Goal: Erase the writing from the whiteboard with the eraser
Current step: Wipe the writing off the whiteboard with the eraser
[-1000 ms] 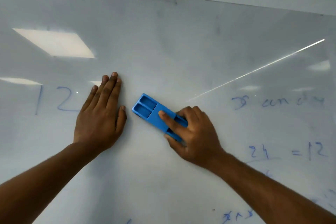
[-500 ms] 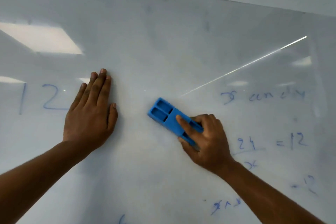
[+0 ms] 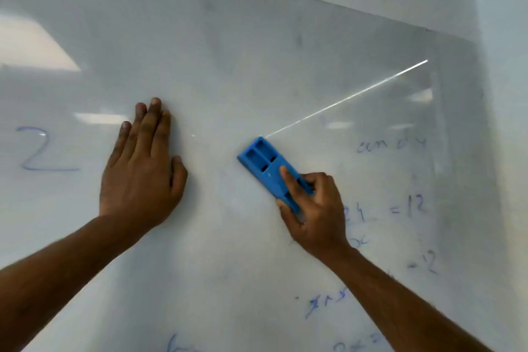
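While left hand lies flat, right hand clasps eraser

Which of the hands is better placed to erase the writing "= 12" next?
Right. The right hand already grips the eraser close to "= 12"; the left hand lies flat, far away.

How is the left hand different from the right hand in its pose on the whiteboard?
The left hand lies flat and open, fingers together pointing up; the right hand is curled around the blue eraser. The left hand holds nothing; the right hand presses the eraser on the whiteboard. Both arms are bare.
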{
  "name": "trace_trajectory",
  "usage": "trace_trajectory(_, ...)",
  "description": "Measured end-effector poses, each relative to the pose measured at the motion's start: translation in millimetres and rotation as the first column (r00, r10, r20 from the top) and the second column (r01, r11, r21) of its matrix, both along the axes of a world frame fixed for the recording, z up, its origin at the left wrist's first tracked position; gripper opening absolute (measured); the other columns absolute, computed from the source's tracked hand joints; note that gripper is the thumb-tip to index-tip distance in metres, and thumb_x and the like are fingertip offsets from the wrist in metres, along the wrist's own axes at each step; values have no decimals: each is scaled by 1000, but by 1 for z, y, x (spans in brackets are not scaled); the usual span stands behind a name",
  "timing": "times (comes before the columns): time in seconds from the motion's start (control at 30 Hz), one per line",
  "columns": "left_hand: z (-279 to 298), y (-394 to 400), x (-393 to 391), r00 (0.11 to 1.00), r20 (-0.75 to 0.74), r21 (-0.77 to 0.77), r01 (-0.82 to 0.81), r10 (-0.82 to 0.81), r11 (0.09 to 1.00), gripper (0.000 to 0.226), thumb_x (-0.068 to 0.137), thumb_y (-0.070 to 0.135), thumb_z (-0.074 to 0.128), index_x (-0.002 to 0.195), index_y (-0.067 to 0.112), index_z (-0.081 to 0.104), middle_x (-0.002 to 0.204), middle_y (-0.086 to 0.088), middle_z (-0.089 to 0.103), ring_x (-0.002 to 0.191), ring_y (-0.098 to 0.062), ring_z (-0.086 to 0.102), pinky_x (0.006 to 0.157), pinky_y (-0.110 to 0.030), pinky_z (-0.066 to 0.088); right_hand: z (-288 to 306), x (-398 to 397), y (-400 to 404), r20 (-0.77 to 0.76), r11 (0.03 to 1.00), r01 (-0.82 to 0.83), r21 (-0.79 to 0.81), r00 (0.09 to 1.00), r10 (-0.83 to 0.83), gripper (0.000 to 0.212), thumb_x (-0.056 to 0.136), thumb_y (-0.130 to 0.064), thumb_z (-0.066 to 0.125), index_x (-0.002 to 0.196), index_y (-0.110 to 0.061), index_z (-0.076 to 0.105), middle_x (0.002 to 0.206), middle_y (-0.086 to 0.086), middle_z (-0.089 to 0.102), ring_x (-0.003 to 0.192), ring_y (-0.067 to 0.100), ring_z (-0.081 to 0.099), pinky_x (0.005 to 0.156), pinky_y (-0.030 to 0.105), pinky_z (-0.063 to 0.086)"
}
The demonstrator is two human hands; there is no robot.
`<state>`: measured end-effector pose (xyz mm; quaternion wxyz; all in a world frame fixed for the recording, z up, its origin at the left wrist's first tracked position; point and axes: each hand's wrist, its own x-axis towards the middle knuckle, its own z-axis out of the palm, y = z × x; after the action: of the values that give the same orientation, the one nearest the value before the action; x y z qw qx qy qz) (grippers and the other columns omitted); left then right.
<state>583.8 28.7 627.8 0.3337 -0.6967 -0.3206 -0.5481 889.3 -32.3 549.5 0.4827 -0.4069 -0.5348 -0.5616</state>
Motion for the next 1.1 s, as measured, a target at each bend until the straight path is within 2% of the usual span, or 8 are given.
trace_trajectory(0.07, -4, 2, -3, 997, -70, 15, -20, 21, 1000, 80, 100, 36, 32, 171, 1, 19, 181, -13, 9, 168, -26, 5, 136, -40, 5, 15, 37, -10, -365, 992, 13, 126, 930, 34, 66, 96, -37, 66, 156, -28, 38, 106, 15, 50, 92, 30, 52, 76, 38, 50)
trace_trajectory(0.2, -11, 3, -6, 991, -131, 58, -23, 30, 998, 80, 100, 38, 28, 170, 0, 23, 180, -14, 14, 167, -26, 10, 136, -31, -2, 42, 77, -22, -909, 978, 13, 209, 370, 190, 65, 99, -44, 59, 158, -28, 36, 119, 24, 49, 104, 43, 56, 85, 45, 51)
trace_trajectory(0.4, -16, -4, 50, 987, -160, 94, 13, 2, 996, 76, 101, 34, 31, 169, -1, 27, 179, -15, 17, 167, -27, 14, 137, -41, 10, -3, 30, -10, -89, 999, -17, -31, 996, 14, 65, 100, -48, 55, 159, -38, 29, 105, 3, 44, 93, 20, 46, 78, 35, 46)
trace_trajectory(0.5, -14, -10, 86, 977, -213, 125, 5, 22, 992, 76, 102, 35, 33, 169, 0, 25, 179, -15, 17, 167, -27, 15, 136, -46, 15, 9, 85, -22, 0, 997, 46, -58, 999, -46, 65, 100, -48, 56, 158, -40, 29, 104, 4, 47, 92, 21, 48, 75, 40, 47)
trace_trajectory(0.73, -17, -17, 135, 986, -165, 116, 7, 12, 993, 76, 100, 34, 34, 168, -2, 29, 178, -15, 21, 166, -28, 19, 136, -46, 15, 41, 195, -52, -801, 992, 74, 103, 598, 38, 64, 99, -38, 61, 157, -24, 38, 105, 23, 53, 96, 40, 56, 80, 41, 47)
trace_trajectory(0.83, -22, -17, 148, 995, -102, 128, -9, 22, 992, 76, 101, 32, 33, 168, -2, 27, 179, -16, 19, 167, -28, 15, 138, -36, 0, 17, 168, -43, -384, 999, 9, 39, 923, 7, 66, 99, -42, 60, 158, -29, 35, 102, 10, 45, 89, 27, 50, 76, 36, 48)
trace_trajectory(0.93, -23, -13, 151, 997, -73, 148, -28, 39, 989, 76, 101, 32, 32, 169, -1, 25, 180, -15, 18, 167, -27, 14, 137, -32, -4, 6, 187, -46, 104, 990, 94, -110, 991, -83, 63, 101, -49, 54, 158, -37, 31, 105, 4, 45, 91, 23, 48, 74, 41, 49)
trace_trajectory(1.1, -24, -10, 154, 996, -60, 154, -49, 59, 987, 77, 101, 32, 31, 170, 1, 23, 181, -12, 16, 168, -26, 12, 137, -32, -3, 34, 273, -69, -673, 995, 43, 89, 739, 28, 63, 99, -40, 63, 156, -29, 38, 106, 22, 51, 94, 40, 56, 81, 47, 53)
